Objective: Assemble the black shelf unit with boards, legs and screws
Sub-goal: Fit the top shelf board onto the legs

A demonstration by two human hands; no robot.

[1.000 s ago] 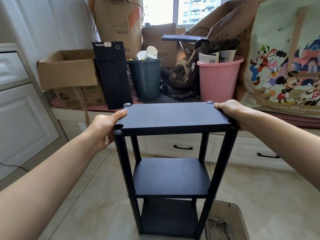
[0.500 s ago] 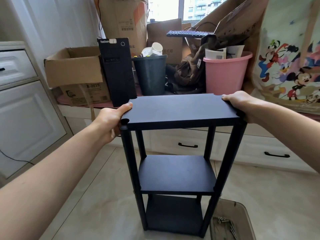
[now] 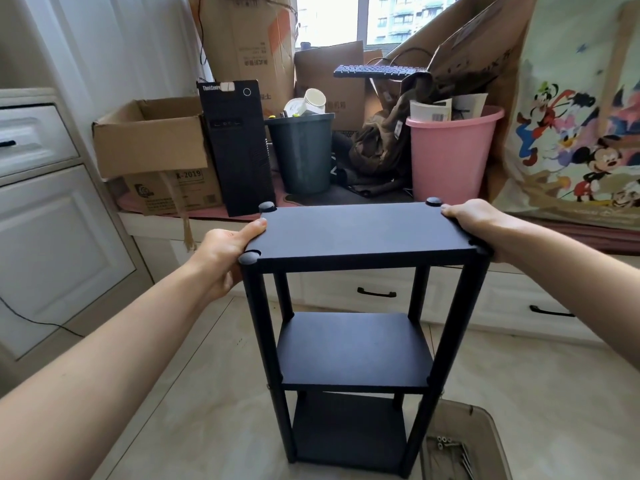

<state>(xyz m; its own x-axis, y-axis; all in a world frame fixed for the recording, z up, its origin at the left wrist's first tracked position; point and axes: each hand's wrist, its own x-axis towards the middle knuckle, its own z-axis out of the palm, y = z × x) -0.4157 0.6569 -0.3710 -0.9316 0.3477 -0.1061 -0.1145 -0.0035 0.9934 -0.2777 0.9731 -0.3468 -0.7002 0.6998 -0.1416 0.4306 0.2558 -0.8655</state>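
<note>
- Since 1 s ago, shelf unit barely shifted; caps now visible at top board corners
- L hand, R hand each clamped on board ends
- Assy appears complete

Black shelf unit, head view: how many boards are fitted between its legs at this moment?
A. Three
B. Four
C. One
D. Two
A. The black shelf unit shows three boards stacked between its legs: the top board, gripped at its ends by the left hand and right hand, a middle board, and a bottom board near the floor.
</note>
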